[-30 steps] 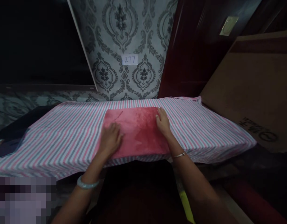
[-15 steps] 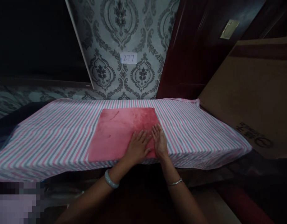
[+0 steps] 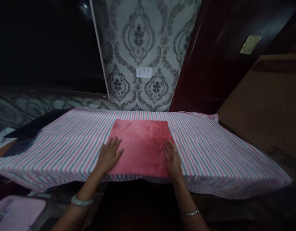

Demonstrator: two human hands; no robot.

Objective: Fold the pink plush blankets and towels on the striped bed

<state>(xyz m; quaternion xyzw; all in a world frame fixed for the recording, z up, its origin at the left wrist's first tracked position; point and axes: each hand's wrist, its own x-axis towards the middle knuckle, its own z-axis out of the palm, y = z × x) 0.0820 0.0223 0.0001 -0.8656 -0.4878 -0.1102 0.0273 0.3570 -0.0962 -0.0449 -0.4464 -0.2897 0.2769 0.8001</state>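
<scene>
A folded red towel lies flat on a table covered with a pink, grey and white striped cloth. My left hand rests palm down on the towel's left edge, fingers spread. At the towel's right edge lies my right hand, flat, with the fingers stretched out and close together. Both hands are near the front edge of the table. A pale bangle is on my left wrist and a thin bracelet on my right.
Patterned wallpaper with a paper label reading 277 stands behind the table. A dark red door and a large cardboard box are on the right. Dark items lie at the table's left end. A pale pink object sits at lower left.
My left hand has slid from the towel's right side, beside my right hand, back to the left edge. The view has shifted a little downward and to the left.
</scene>
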